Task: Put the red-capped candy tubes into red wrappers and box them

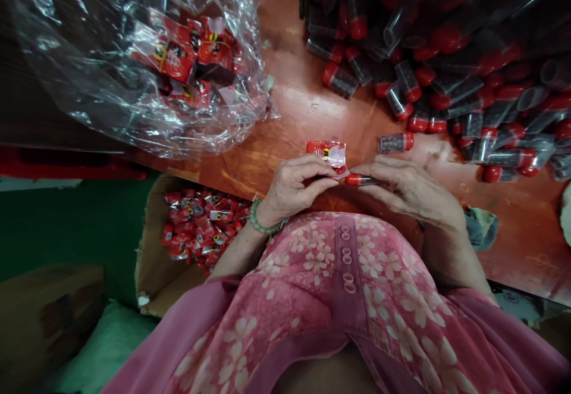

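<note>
At the table's near edge my left hand (300, 185) is closed in a pinch on the lower edge of a red printed packet (328, 152). My right hand (399, 187) is closed on a clear tube with a red cap (355, 180); the cap points left, right beside the packet's lower corner. Another red-capped tube (395, 142) of dark contents lies on the table just beyond my right hand. The packet's lower part is partly hidden by my left fingers.
A clear plastic bag (178, 114) with red packets is at the upper left. A large pile of red-capped tubes (468, 96) fills the upper right. Below the table's left side, a cardboard box (154, 257) holds many red packets. The wooden table (294, 90) shows between bag and pile.
</note>
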{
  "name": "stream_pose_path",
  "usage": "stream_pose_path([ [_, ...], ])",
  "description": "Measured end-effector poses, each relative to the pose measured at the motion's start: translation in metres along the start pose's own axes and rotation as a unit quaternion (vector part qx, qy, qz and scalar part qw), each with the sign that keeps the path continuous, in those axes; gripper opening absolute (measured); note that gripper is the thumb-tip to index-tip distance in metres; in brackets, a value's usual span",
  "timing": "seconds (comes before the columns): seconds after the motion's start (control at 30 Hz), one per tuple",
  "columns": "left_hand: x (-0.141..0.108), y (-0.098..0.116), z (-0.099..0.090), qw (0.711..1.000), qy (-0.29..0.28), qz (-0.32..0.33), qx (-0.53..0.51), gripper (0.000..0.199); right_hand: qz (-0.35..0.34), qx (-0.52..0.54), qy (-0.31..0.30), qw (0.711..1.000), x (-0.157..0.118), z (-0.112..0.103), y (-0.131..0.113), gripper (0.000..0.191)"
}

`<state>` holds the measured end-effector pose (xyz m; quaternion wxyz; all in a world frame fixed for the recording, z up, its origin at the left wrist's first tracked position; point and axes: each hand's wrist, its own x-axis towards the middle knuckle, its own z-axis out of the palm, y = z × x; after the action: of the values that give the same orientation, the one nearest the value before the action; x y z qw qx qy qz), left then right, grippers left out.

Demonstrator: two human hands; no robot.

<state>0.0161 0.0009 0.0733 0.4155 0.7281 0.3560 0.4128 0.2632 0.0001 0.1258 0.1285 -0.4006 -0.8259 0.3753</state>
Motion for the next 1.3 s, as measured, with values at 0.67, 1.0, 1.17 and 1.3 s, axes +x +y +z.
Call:
stream_pose_path([
  [0.67,-0.001,-0.007,0.005,0.997,-0.004,-0.052,-0.065,0.014,0.049,0.217,-0.062,0.973,0.004,0.009,0.015,0.043],
  [1.0,-0.005,-0.004,0.008,0.972,-0.080,-0.179,-0.132,0.025,0.081,0.271,-0.047,0.958,0.007,0.018,0.023,0.032],
  [1.17,-0.006,-0.008,0.010,0.982,-0.034,-0.162,-0.087,0.021,0.082,0.242,-0.055,0.965,0.005,0.012,0.023,0.037],
  [1.3,-0.010,-0.009,0.012,0.982,0.034,-0.156,-0.104,0.018,0.102,0.227,0.039,0.968,-0.001,-0.002,0.020,0.041],
])
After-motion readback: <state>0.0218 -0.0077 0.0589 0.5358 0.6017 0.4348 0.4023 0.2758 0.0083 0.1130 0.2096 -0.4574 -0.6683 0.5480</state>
